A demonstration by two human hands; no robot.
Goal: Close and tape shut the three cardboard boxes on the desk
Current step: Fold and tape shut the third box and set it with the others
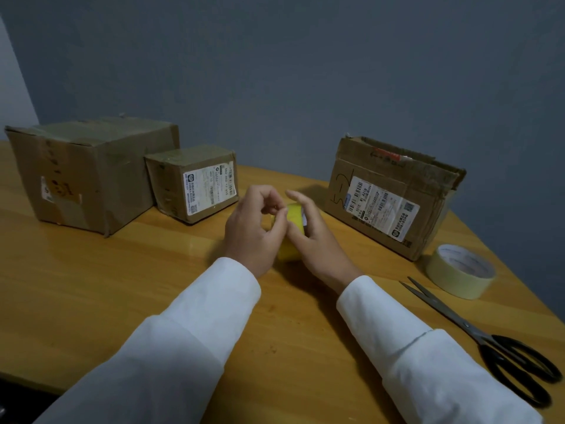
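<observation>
A yellow tape roll (294, 216) stands on edge at the middle of the desk, between both hands. My right hand (315, 240) grips the roll from the right side. My left hand (255, 228) has its fingers curled, and its thumb and fingertips pick at the roll's top edge. Three cardboard boxes stand behind. The large box (88, 175) at the far left has tape across its closed top. The small box (192, 183) beside it is closed too. At the right, the third box (394, 194) has ragged top flaps that do not lie flat.
A second, cream tape roll (460, 270) lies flat near the right box. Black-handled scissors (489, 341) lie at the right, near the desk edge. The wooden desk (122, 286) ends at a grey wall behind the boxes.
</observation>
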